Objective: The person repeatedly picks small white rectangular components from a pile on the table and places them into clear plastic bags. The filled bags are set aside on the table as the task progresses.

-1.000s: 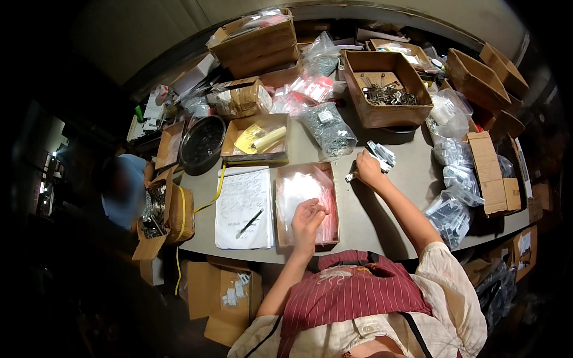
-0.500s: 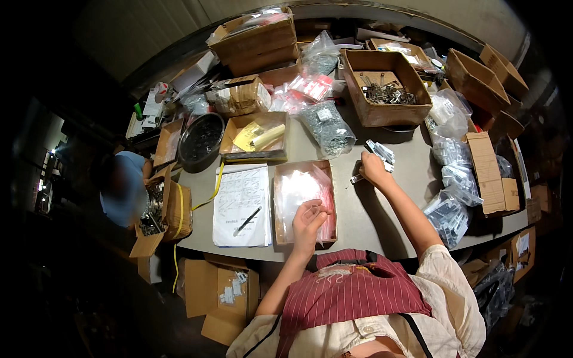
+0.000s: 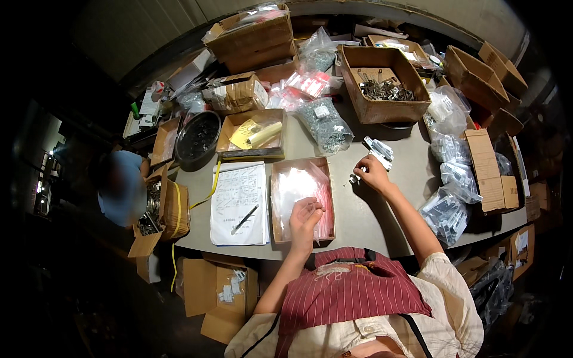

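My left hand (image 3: 305,222) is above a shallow cardboard box (image 3: 274,232) of clear zip bags with red edges. Its fingers are closed on a clear plastic bag (image 3: 308,206), which is hard to make out against the bags below. Farther right, my right hand (image 3: 374,175) reaches down to the table, fingers pinched on a small silvery metal part (image 3: 354,178). Just beyond that hand lies a small pile of flat metal parts (image 3: 378,149). The fingertips partly hide the part being held.
Left of the bag box is a paper pad (image 3: 237,203) with a pen (image 3: 245,219). Behind are a large cardboard box (image 3: 382,113) of metal clips and a filled plastic bag (image 3: 327,125). Bagged metal parts (image 3: 444,215) line the right side. Another person (image 3: 122,188) is at far left.
My right hand has lowered slightly nearer the table, its fingers drawing in around the small metal part beside the pile. My left hand stays over the bag box, its fingers turned slightly.
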The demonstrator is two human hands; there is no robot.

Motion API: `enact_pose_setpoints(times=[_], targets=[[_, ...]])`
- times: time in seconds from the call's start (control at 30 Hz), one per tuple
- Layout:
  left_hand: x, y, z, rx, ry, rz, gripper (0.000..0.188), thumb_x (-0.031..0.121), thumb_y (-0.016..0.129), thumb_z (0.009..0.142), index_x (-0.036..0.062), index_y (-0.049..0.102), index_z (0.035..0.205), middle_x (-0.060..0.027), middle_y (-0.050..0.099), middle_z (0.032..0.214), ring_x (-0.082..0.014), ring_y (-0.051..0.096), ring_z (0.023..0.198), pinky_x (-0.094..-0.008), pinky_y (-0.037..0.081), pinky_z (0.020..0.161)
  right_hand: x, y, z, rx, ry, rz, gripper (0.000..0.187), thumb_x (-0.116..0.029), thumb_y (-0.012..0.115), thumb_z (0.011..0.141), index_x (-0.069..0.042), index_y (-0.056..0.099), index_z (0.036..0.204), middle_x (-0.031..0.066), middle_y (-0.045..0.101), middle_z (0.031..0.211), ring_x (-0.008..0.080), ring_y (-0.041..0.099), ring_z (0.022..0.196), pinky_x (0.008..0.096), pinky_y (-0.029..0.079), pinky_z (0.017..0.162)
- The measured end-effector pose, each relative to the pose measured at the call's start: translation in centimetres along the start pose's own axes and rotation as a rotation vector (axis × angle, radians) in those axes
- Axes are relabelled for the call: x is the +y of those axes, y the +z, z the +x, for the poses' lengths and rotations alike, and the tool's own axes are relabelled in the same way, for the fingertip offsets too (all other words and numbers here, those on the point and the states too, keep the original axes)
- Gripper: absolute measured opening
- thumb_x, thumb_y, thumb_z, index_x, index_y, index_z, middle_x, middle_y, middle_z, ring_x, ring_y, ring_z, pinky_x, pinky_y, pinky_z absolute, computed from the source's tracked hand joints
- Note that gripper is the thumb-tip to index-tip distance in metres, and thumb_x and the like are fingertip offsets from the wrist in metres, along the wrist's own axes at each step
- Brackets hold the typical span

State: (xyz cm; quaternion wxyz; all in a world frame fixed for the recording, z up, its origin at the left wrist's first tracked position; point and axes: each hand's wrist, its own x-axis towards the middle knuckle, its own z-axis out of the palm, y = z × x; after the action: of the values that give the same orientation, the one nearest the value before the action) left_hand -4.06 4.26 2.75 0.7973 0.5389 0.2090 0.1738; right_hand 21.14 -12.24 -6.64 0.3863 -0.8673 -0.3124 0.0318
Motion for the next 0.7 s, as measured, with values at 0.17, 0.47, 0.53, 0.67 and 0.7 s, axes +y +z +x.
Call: enact_pose_setpoints(times=[0.17, 0.47, 0.53, 0.67, 0.7], targets=[[-0.4, 0.0, 0.2, -0.014, -0.009, -0.016, 0.037, 0.008, 0.067, 0.086, 0.0011, 0.059, 0.121, -0.0093, 0.065, 0.108, -0.0189, 0.06, 0.105, -0.0314, 0.043, 0.096, 0.0, 1.2, 0.0, -0.029, 0.134, -0.028, 0.021, -0.02, 0.067, 0.081, 0.001, 0.068, 0.084, 0.0155, 0.061, 0.095, 0.0311, 0.059, 0.093, 0.0412, 0.048, 0.082], [-0.3, -0.4, 0.1, 0.02, 0.02, 0.028, 0.032, 0.0, 0.062, 0.089, -0.0012, 0.056, 0.121, -0.0115, 0.063, 0.105, -0.0204, 0.062, 0.101, -0.0335, 0.048, 0.096, 3.6, 0.1, -0.7, 0.05, 0.408, 0.696, 0.017, -0.019, 0.059, 0.096, -0.007, 0.06, 0.084, -0.0003, 0.054, 0.068, 0.0097, 0.048, 0.052, 0.0265, 0.036, 0.048], [-0.2, -0.6, 0.0, 0.041, -0.001, 0.016, 0.032, -0.001, 0.063, 0.089, -0.0008, 0.057, 0.12, -0.0109, 0.063, 0.104, -0.0205, 0.062, 0.101, -0.0336, 0.047, 0.096, 3.5, -1.7, -1.5, 0.065, 0.448, 0.855, 0.014, -0.018, 0.06, 0.094, -0.008, 0.059, 0.084, -0.0017, 0.052, 0.069, 0.0091, 0.046, 0.051, 0.026, 0.037, 0.047], [1.7, -0.6, -0.3, 0.048, -0.054, -0.094, 0.034, -0.001, 0.063, 0.086, -0.0017, 0.058, 0.12, -0.0106, 0.064, 0.103, -0.0211, 0.063, 0.101, -0.0347, 0.047, 0.097, 4.5, -6.9, -3.2, -0.087, 0.433, 0.209, 0.026, -0.027, 0.065, 0.087, -0.002, 0.067, 0.079, 0.0098, 0.063, 0.068, 0.0214, 0.06, 0.057, 0.0347, 0.048, 0.055], [2.3, -0.9, -0.4, 0.034, -0.075, -0.144, 0.036, 0.001, 0.064, 0.085, -0.0017, 0.057, 0.121, -0.0096, 0.063, 0.103, -0.022, 0.062, 0.103, -0.0356, 0.046, 0.099, 2.2, -8.9, -3.6, -0.231, 0.446, -0.314, 0.031, -0.03, 0.066, 0.084, 0.0, 0.07, 0.077, 0.015, 0.068, 0.07, 0.0273, 0.066, 0.062, 0.0386, 0.052, 0.06]])
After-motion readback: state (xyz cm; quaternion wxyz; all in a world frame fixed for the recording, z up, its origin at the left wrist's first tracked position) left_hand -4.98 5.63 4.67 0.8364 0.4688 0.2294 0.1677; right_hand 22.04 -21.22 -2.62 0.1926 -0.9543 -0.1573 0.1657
